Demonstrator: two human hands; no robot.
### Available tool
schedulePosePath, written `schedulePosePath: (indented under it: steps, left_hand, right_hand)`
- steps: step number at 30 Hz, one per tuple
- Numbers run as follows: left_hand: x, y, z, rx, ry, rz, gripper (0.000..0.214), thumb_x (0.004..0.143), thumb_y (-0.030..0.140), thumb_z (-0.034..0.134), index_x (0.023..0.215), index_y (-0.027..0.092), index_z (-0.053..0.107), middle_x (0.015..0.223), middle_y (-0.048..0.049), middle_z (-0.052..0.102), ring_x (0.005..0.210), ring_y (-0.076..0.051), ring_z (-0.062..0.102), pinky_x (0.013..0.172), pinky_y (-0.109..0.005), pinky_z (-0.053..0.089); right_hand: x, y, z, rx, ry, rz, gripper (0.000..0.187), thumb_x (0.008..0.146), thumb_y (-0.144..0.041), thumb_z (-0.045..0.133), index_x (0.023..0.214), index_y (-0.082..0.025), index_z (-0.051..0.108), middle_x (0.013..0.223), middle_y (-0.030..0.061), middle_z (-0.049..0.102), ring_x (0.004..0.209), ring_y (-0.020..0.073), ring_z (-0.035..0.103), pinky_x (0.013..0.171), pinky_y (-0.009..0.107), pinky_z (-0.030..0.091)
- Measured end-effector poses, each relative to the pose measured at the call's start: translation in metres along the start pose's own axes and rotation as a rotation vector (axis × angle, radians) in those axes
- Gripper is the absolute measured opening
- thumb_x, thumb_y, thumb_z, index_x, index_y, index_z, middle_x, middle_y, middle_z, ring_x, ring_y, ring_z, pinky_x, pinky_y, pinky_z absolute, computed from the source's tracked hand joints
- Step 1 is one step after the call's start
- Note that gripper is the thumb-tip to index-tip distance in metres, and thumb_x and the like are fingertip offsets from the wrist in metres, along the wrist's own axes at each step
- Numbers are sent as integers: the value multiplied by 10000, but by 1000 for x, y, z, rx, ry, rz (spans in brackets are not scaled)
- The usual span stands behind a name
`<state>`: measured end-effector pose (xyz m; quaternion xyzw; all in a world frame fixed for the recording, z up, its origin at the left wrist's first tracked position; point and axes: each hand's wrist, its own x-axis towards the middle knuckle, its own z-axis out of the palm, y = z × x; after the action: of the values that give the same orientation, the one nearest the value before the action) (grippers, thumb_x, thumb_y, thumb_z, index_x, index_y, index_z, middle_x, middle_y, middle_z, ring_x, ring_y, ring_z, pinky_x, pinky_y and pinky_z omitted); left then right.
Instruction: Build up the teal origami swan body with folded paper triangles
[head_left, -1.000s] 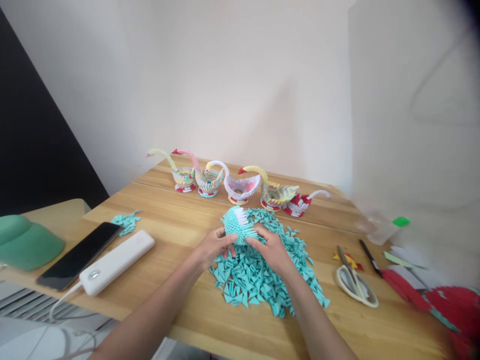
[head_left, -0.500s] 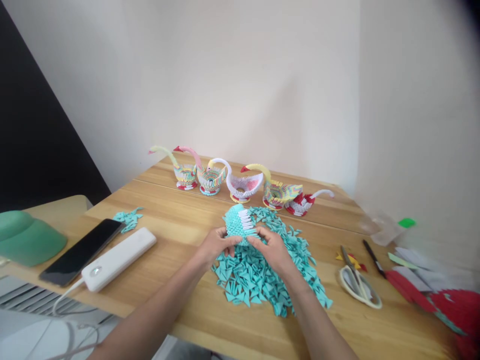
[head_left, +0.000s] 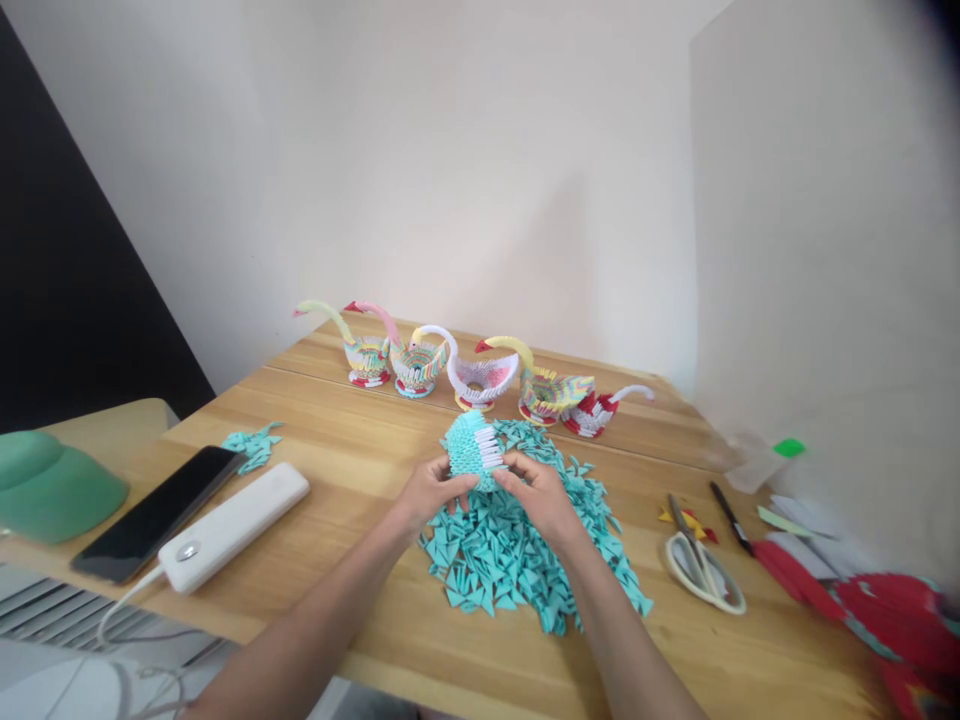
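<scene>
Between both hands is a turquoise folded-paper piece [head_left: 466, 447] with a band of white units on its right side. My left hand [head_left: 437, 492] grips its lower left edge, thumb in front. On the lower right, my right hand [head_left: 534, 487] pinches it with thumb and fingers. The piece is held above a large heap of turquoise folded paper triangles [head_left: 495, 560] that spreads over the table. Some fingertips are hidden behind the piece.
Several paper swans [head_left: 480, 378] stand in a row at the back. At left lie a white power bank [head_left: 234, 528], a black phone [head_left: 157, 510] and a green cap [head_left: 60, 490]. Scissors [head_left: 701, 565], a black pen [head_left: 731, 518] and red paper pieces [head_left: 892, 615] lie at right on the wooden table [head_left: 337, 440].
The view has shifted slightly, so the table things appear a little farther left. The paper piece has turned slightly between my hands; both keep hold of it.
</scene>
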<state>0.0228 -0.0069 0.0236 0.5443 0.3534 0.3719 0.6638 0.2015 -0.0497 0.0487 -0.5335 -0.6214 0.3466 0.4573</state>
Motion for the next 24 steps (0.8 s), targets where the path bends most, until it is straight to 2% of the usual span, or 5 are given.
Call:
schedulePosePath:
  steps: [5, 10, 14, 18, 24]
  left_hand:
    - [1, -2, -1, -31, 18, -3, 411, 606, 485, 764, 751, 137, 600, 484, 24, 598, 407, -90, 487, 423, -206, 350]
    - [3, -6, 0, -52, 47, 2, 379, 592, 450, 779, 707, 139, 596, 470, 23, 599, 401, -90, 480, 432, -215, 360]
    - [7, -13, -3, -97, 72, -3, 352, 595, 412, 794, 680, 137, 591, 462, 25, 598, 396, -83, 470, 425, -208, 343]
    - [9, -16, -6, -165, 52, -11, 396, 597, 448, 798, 702, 137, 576, 468, 16, 601, 404, -81, 478, 438, -203, 358]
    - [4, -6, -7, -363, -35, -34, 527, 600, 601, 749, 797, 170, 517, 553, 35, 560, 454, -87, 512, 398, -180, 311]
  right_hand:
    - [3, 3, 1, 64, 68, 77, 231, 749, -406, 647, 811, -185, 669, 733, -3, 646, 692, 174, 566, 655, 269, 431]
    - [6, 1, 1, 27, 54, 56, 229, 731, -407, 662, 676, -189, 617, 662, -16, 601, 650, 160, 536, 641, 260, 428]
    - [7, 0, 5, 36, 52, 52, 251, 743, -429, 659, 688, -188, 621, 671, -12, 622, 669, 168, 558, 660, 265, 447]
    - [9, -3, 8, 64, 33, 35, 296, 778, -473, 630, 774, -179, 662, 755, 14, 683, 757, 200, 615, 724, 292, 476]
    - [4, -10, -10, 58, -4, -28, 451, 818, -458, 619, 1191, -205, 616, 1182, 105, 671, 1132, 280, 591, 956, 419, 450]
